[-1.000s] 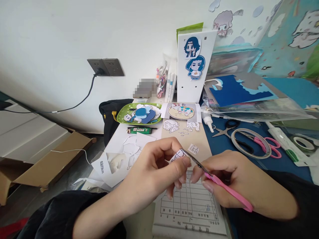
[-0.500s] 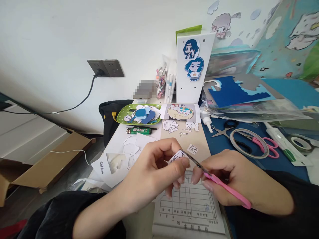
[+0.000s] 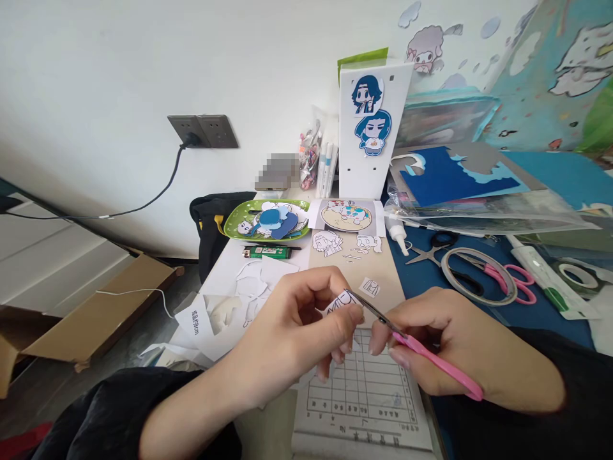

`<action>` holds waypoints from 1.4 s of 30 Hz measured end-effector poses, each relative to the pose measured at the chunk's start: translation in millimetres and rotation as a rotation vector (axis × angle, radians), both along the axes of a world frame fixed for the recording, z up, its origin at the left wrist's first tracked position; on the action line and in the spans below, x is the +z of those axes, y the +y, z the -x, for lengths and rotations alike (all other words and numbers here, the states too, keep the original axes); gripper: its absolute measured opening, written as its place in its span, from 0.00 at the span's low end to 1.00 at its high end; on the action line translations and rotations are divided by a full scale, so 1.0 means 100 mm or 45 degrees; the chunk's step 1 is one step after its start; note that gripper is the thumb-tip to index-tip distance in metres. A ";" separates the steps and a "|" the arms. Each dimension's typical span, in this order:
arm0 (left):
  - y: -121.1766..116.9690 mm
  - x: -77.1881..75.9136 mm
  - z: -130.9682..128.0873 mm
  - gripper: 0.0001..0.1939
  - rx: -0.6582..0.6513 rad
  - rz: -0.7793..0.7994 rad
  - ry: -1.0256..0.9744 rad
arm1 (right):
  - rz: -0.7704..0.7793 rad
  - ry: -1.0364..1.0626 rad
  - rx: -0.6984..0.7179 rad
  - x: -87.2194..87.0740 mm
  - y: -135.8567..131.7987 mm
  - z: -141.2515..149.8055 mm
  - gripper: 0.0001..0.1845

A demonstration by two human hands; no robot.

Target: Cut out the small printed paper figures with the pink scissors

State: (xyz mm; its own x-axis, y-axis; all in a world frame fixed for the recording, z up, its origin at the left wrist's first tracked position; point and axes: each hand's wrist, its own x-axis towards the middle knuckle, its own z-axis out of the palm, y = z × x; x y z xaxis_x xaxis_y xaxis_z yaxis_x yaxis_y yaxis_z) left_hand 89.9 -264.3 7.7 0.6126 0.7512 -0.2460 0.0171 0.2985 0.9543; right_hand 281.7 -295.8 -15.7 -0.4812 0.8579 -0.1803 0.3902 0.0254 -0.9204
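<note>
Pinched between the thumb and fingers of my left hand [image 3: 311, 326] is a small paper cutout [image 3: 339, 300] with black line drawing on it. My right hand [image 3: 445, 338] grips pink-handled scissors [image 3: 433, 364], their blades pointing up and left to the cutout's upper edge. The blades look nearly closed there; whether paper lies between them is too small to tell. Below both hands lies a printed form pad [image 3: 364, 409] with a ruled table. Just beyond my fingertips rests another small drawn paper piece [image 3: 370, 287], and farther back are cut-out line-drawn figures [image 3: 327, 243].
At the back left a green tray [image 3: 232, 225] holds blue and white cutouts. Paper scraps [image 3: 251, 287] lie left of my hands. On the blue mat at right are black-handled scissors [image 3: 426, 255], a tape roll [image 3: 450, 271] and a glue tube [image 3: 541, 268]. A white stand [image 3: 354, 172] rises behind.
Almost nothing differs. Both hands stay in place, with only a very slight shift of the cutout and scissors.
</note>
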 end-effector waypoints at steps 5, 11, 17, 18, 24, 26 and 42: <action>0.00 -0.01 -0.01 0.10 -0.008 0.006 -0.021 | -0.008 0.002 0.006 0.00 0.00 0.00 0.12; 0.00 -0.02 -0.01 0.10 -0.003 0.005 -0.044 | -0.027 -0.053 0.021 0.01 0.00 0.00 0.13; 0.00 -0.03 0.00 0.10 -0.001 0.004 -0.065 | -0.018 -0.034 -0.001 0.01 0.00 0.01 0.12; 0.00 -0.04 0.00 0.10 0.000 -0.001 -0.076 | -0.009 -0.014 -0.010 0.00 0.00 0.01 0.12; -0.02 -0.12 -0.02 0.06 0.115 -0.030 -0.161 | -0.031 0.044 -0.124 -0.02 -0.01 0.04 0.08; -0.02 -0.13 -0.04 0.06 0.159 -0.025 -0.192 | -0.103 0.012 -0.154 -0.05 -0.01 0.05 0.09; -0.07 -0.08 -0.03 0.08 0.195 -0.045 -0.211 | -0.071 0.307 -0.129 -0.02 -0.07 0.15 0.03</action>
State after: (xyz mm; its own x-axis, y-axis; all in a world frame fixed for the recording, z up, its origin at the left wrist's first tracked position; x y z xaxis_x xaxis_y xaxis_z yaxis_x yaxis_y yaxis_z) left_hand 93.2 -271.6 -0.3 0.5203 0.8450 -0.1235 -0.1835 0.2519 0.9502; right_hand 266.8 -302.8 -18.2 -0.4153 0.9094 -0.0218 0.1632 0.0509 -0.9853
